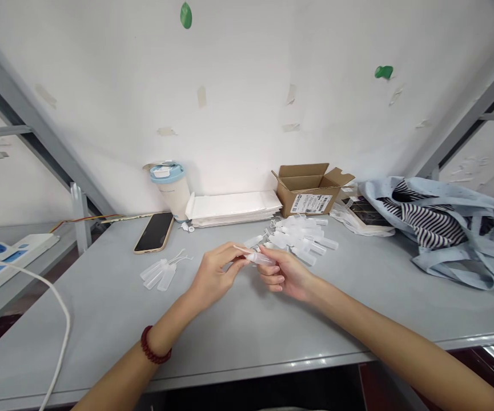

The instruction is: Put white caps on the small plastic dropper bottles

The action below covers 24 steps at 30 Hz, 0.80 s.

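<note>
Head view: a small translucent bottle (pixel 262 260) is held just above the grey worktop (pixel 238 337), its body gripped between thumb and curled fingers of the right hand (pixel 287 273), its nozzle end pinched by the left hand (pixel 216 274). Similar bottles are heaped (pixel 300 233) beyond the right hand; a smaller group (pixel 160 274) is laid near the phone (pixel 154 232).

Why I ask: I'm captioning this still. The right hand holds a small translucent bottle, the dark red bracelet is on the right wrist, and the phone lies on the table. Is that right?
Not quite: the head view shows the dark red bracelet on the left wrist, not the right. You're right about the bottle and the phone.
</note>
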Tool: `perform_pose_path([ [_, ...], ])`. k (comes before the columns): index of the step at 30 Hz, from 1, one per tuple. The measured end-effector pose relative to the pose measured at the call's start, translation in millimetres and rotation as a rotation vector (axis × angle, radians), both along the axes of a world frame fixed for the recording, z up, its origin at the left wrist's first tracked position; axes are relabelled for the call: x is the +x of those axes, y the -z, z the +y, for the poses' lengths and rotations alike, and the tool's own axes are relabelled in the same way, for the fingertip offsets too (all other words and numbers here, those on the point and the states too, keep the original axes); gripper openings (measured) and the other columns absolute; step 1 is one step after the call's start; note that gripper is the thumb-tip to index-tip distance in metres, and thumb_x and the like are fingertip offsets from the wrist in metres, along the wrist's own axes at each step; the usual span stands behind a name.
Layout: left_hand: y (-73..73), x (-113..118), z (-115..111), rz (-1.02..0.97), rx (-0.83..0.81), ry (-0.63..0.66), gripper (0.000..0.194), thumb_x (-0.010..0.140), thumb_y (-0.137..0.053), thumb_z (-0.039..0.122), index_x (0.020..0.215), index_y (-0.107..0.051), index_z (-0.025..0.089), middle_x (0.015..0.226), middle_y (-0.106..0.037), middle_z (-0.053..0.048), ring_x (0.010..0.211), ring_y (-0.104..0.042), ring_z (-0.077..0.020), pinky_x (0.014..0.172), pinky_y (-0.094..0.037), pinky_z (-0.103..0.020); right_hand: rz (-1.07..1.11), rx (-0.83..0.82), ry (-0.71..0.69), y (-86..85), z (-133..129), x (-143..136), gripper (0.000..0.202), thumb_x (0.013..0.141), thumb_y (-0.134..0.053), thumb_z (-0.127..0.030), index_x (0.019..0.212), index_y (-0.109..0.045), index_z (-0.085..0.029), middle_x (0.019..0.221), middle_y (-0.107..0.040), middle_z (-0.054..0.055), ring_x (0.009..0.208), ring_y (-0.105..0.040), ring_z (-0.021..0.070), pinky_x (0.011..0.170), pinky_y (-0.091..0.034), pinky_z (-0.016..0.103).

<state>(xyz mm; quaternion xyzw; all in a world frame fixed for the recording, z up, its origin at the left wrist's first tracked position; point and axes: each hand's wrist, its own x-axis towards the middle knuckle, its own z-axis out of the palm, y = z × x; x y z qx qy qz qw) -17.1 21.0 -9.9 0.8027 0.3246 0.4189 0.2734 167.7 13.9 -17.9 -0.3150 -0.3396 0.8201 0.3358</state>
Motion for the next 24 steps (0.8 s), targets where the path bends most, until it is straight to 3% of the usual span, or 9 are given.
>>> perform_pose_path([
  [9, -7.8, 1.0, 1.0, -0.178, -0.333, 0.024, 0.013, 0.077, -0.064, 0.028, 0.081, -0.07, 0.017, 0.089, -0.068, -0.006, 0.085, -0.061, -0.0186, 0.076, -0.05, -0.028, 0.002, 0.1, 0.033, -3.1, -3.4, -1.4, 0.033, 0.084, -0.054, -0.046, 0.07, -0.045, -0.018, 0.051, -0.022, -0.01, 0.042, -0.017, 0.0046, 0.039, -0.024, 0.017],
  [12, -13.5, 2.1, 1.0, -0.188, -0.475, -0.014, 0.017, 0.074, -0.066, 0.032, 0.08, -0.07, 0.016, 0.084, -0.068, -0.005, 0.079, -0.061, -0.0173, 0.073, -0.05, -0.028, -0.03, 0.164, 0.04, -6.0, -5.3, -2.9, 0.032, 0.083, -0.054, -0.048, 0.075, -0.05, -0.017, 0.051, -0.022, -0.01, 0.041, -0.019, 0.0046, 0.039, -0.026, 0.018],
  [16, -18.5, 0.9, 0.3, -0.116, -0.599, -0.035, 0.022, 0.076, -0.064, 0.036, 0.078, -0.068, 0.014, 0.066, -0.064, -0.002, 0.065, -0.06, -0.0155, 0.066, -0.05, -0.028, -0.081, 0.232, 0.075, -8.9, -7.3, -4.5, 0.035, 0.082, -0.054, -0.051, 0.071, -0.047, -0.018, 0.05, -0.024, -0.01, 0.04, -0.021, 0.0045, 0.039, -0.028, 0.018],
  [19, -16.1, -0.9, -0.2, -0.059, -0.524, -0.014, 0.019, 0.077, -0.063, 0.034, 0.082, -0.067, 0.015, 0.071, -0.065, -0.003, 0.067, -0.061, -0.0161, 0.066, -0.05, -0.028, -0.1, 0.244, 0.081, -8.0, -7.1, -4.4, 0.038, 0.083, -0.053, -0.051, 0.066, -0.042, -0.019, 0.049, -0.024, -0.01, 0.039, -0.021, 0.0043, 0.038, -0.028, 0.019],
  [24, -5.8, -2.2, 0.5, -0.017, -0.175, 0.004, 0.013, 0.081, -0.059, 0.025, 0.088, -0.067, 0.019, 0.09, -0.067, -0.006, 0.083, -0.061, -0.0174, 0.076, -0.05, -0.028, -0.086, 0.172, 0.08, -4.6, -4.8, -2.9, 0.035, 0.081, -0.056, -0.048, 0.067, -0.043, -0.019, 0.049, -0.022, -0.011, 0.039, -0.018, 0.004, 0.037, -0.026, 0.018],
])
